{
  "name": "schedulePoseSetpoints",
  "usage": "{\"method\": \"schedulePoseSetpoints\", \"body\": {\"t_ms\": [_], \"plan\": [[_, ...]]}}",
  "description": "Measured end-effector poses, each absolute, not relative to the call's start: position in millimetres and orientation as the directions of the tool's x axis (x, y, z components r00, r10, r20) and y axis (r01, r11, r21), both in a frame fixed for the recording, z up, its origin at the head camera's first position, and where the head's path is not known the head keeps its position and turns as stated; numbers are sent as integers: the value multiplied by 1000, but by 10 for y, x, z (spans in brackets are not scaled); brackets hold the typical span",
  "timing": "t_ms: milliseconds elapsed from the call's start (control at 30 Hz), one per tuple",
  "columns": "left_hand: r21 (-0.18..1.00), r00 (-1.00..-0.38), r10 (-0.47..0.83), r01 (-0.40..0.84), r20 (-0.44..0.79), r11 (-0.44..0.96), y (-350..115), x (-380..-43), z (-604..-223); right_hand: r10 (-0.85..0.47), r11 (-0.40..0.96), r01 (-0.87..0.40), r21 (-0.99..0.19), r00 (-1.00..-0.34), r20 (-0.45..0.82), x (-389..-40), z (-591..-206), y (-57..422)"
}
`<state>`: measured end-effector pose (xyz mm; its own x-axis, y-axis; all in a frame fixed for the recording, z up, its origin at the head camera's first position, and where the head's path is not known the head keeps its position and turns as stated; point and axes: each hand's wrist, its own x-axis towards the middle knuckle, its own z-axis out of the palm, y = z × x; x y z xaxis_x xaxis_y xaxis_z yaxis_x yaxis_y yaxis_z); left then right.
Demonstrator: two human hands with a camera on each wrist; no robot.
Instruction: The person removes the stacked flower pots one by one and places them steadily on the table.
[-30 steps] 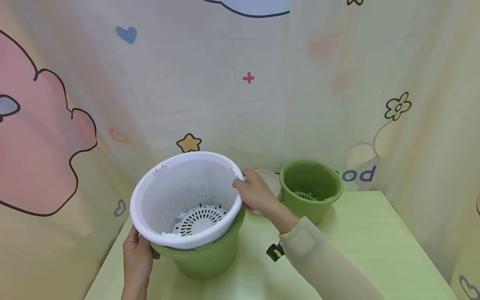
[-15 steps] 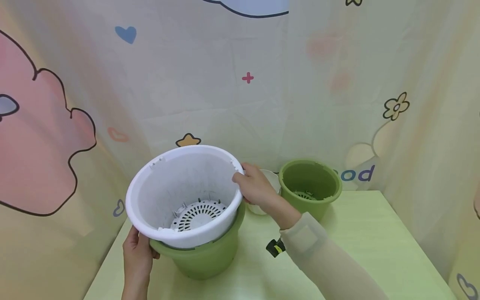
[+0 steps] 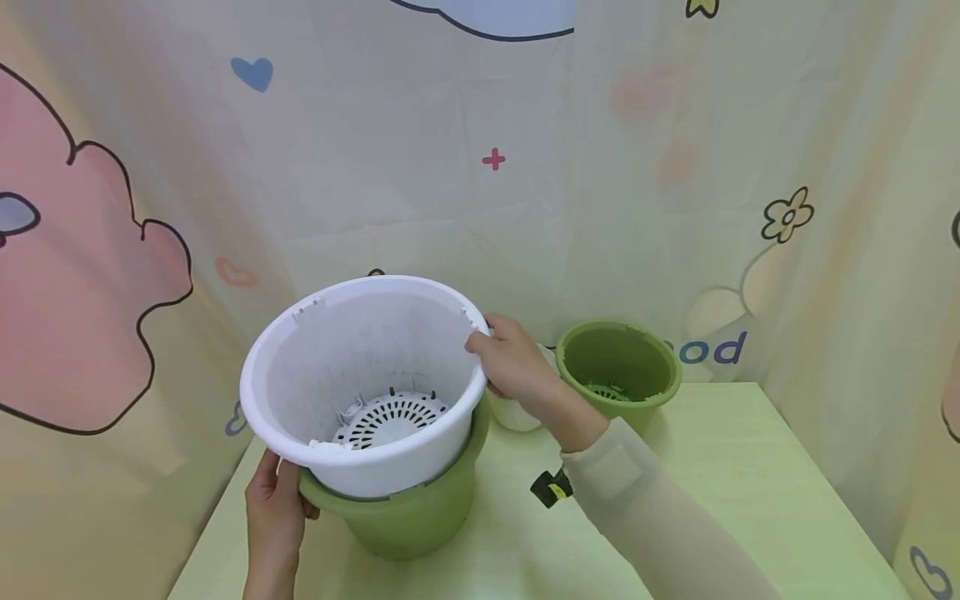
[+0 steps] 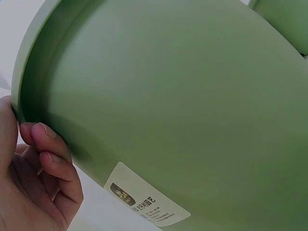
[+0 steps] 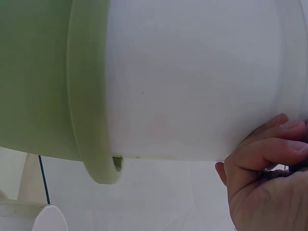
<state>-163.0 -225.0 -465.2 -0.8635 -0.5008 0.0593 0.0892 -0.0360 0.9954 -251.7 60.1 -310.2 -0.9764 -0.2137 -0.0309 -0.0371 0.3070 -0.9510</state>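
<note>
A white plastic flowerpot (image 3: 375, 333) with a slotted bottom sits partway inside a larger green flowerpot (image 3: 408, 525), its rim raised above the green one. My right hand (image 3: 517, 367) grips the white pot's rim on the right side, thumb inside. With my left hand (image 3: 277, 508) I hold the green pot's rim at the left, fingers curled under it. In the left wrist view the green wall carries a printed label (image 4: 144, 195). The right wrist view shows a broad band of white wall (image 5: 192, 82) out beyond the green rim (image 5: 89, 86).
Another green flowerpot (image 3: 618, 358) stands at the back right of the pale green table (image 3: 750, 500). A white pot (image 3: 517, 414) beside it is partly hidden behind my right hand. A patterned curtain (image 3: 525, 233) hangs close behind the table.
The white pot has risen farther out of the green pot and shifted slightly left, with my right hand moving up along with it. My left hand stays at the green rim.
</note>
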Motion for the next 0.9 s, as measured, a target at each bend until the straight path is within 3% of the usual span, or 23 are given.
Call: {"method": "schedulePoseSetpoints", "body": {"t_ms": [900], "plan": [[998,-877,-479,59,35,-34,-2255,-1590,-4631,-184,248,-69,-966,-983,23,-2445,-2676,678]]}}
